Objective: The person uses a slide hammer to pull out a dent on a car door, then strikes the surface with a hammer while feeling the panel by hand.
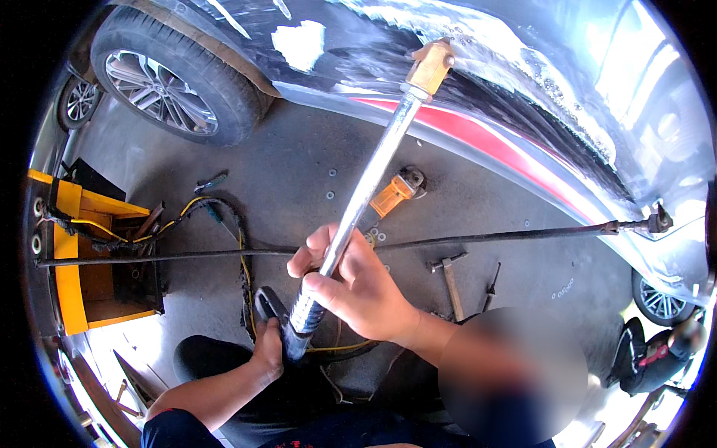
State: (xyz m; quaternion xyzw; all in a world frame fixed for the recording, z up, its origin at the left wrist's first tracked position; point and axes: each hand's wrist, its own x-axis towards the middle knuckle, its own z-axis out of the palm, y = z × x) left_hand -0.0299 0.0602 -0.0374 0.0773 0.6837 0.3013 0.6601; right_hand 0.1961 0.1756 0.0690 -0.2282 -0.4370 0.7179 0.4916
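My right hand is wrapped round the chrome shaft of a long dent puller, its thumb just above a dark spring-like section. Lower down, my left hand closes on the tool's black handle. From there the shaft slants up and away to a brass-coloured head. That head lies over the scraped, partly bare car panel; whether it touches the metal I cannot tell. Behind my right fingers a long dark bar crosses the view.
An orange power tool, a hammer, a thin pointed tool and several washers lie on the floor. At left stands a yellow cabinet with cables. A car wheel is at upper left; another person crouches at far right.
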